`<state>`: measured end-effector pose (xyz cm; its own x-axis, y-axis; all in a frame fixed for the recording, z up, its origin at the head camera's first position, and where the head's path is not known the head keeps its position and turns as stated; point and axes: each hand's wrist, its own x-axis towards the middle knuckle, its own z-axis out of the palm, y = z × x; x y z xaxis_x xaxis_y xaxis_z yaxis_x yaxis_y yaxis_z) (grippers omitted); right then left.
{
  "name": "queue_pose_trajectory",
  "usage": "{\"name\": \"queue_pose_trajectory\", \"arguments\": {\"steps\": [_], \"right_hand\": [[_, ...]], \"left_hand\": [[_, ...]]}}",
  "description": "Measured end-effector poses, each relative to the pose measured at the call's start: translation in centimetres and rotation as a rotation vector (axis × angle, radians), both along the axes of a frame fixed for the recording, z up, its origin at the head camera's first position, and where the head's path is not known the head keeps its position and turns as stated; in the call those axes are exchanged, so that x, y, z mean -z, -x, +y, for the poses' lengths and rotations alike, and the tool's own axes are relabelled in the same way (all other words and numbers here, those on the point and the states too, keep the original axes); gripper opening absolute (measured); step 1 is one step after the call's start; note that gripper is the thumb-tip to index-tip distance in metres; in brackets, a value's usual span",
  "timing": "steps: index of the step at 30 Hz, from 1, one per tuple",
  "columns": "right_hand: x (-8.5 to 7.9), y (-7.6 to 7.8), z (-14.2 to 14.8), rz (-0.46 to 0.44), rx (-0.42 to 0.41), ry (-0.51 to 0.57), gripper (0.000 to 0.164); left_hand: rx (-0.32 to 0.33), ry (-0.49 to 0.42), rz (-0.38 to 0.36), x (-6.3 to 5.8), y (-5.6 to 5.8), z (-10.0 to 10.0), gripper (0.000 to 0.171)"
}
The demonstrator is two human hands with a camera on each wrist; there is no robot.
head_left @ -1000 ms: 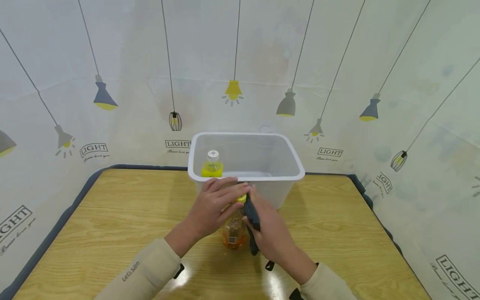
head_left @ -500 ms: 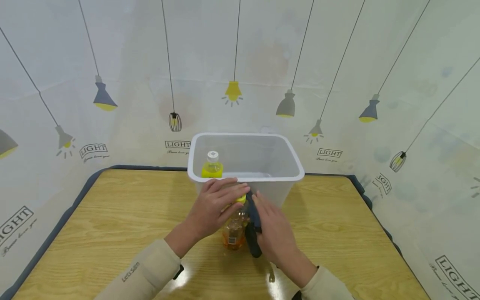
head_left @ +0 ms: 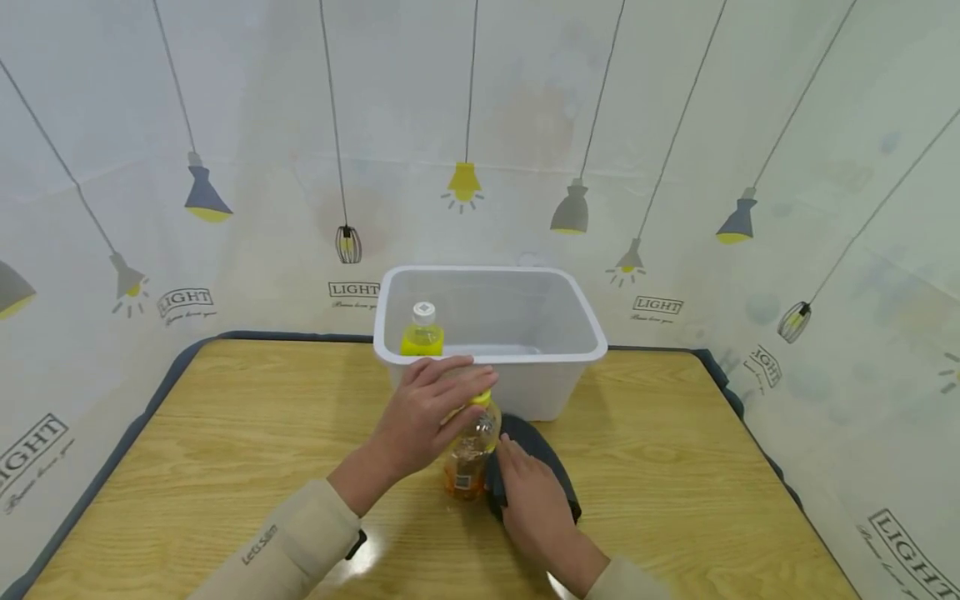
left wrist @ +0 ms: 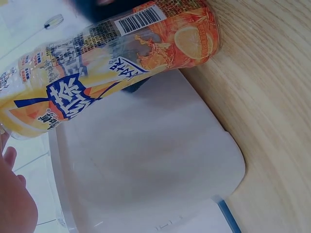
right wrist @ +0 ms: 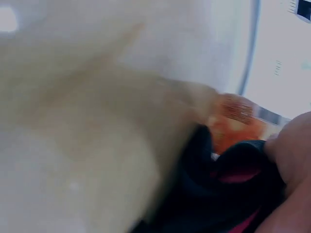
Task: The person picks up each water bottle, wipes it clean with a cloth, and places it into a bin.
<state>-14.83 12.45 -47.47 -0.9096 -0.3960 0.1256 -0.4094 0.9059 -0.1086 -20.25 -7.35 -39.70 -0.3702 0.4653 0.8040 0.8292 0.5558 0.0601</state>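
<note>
In the head view, a clear drink bottle [head_left: 472, 450] with a yellow cap stands on the table before the white bin. My left hand [head_left: 435, 408] holds it by the cap, fingers over the top and thumb on the near side. The left wrist view shows the orange tea label of this bottle [left wrist: 112, 68]. Right beside the bottle, my right hand [head_left: 540, 508] holds a dark navy, round-ended flat thing [head_left: 536, 442]. The right wrist view shows pink inside the folds of this navy thing [right wrist: 218, 189]; its kind is unclear. The fingers beneath it are hidden.
A white plastic bin [head_left: 491, 358] stands at the back middle of the wooden table [head_left: 285, 433]. Inside its left end is a bottle [head_left: 423, 333] with a white cap and yellow label. A wall cloth with printed lamps [head_left: 465, 183] surrounds the table.
My right hand has moved down and toward me, turning the navy thing from edge-on to show its broad face. My left hand and the bottle have stayed in place.
</note>
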Motion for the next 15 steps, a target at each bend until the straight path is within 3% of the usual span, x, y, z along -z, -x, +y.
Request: {"name": "queue_pose_trajectory", "arguments": {"steps": [4,8,11,15], "right_hand": [[1.5,-0.1,0.3,-0.027,-0.013,-0.168,0.061],[2.1,0.0,0.6,-0.026,-0.021,-0.215,0.060],[2.1,0.3,0.7,-0.060,-0.018,-0.170,0.061],[1.6,0.8,0.8,-0.099,-0.005,0.006,0.060]], "left_hand": [[-0.008,0.018,-0.007,0.0,0.0,0.0,0.051],[-0.008,0.025,-0.022,0.0,-0.1,-0.1,0.049],[-0.007,0.024,-0.024,0.0,0.0,-0.1,0.048],[0.000,0.017,-0.009,0.1,0.1,-0.2,0.048]]}}
